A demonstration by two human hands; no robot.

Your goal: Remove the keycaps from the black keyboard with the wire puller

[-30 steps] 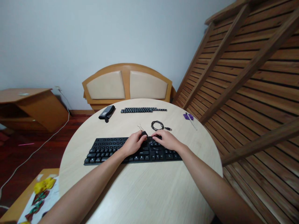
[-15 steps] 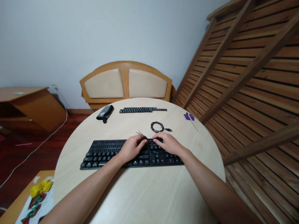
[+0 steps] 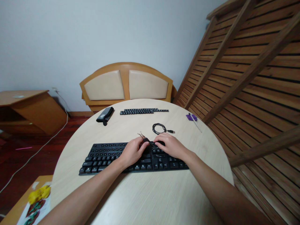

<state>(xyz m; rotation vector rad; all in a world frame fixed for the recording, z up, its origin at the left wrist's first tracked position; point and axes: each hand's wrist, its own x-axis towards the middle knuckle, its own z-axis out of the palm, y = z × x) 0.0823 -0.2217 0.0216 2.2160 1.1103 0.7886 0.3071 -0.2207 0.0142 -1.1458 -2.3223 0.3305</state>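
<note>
Left hand [image 3: 134, 152]: thumb and fingers wrapped around a dark wire-pronged tool [image 3: 146, 139], its tips pointing far left, likely gripped short for steadiness.
Right hand [image 3: 171, 146]: fingertips bent down at the far side of the keyboard [image 3: 150, 160], just beside the tool; whether they pinch anything, one cannot tell.
Table [image 3: 142, 195]: round and pale, with the keyboard lengthwise on its near half, presumably so both hands reach it (far left rows seem to show stems without caps).
Loose keycaps [image 3: 142, 111]: far side, lined up in rows, perhaps to keep their order.
Pouch [image 3: 106, 114]: black, far left, well apart from the hands.
Cable [image 3: 153, 128]: coiled beyond the right hand, probably for tidiness, its plug [image 3: 171, 131] pointing right.
Purple piece [image 3: 192, 117]: far right, a thin grey stick [image 3: 197, 124] beside or across it.
Key legends [image 3: 137, 167]: white, too small to read; no brand legible.
</note>
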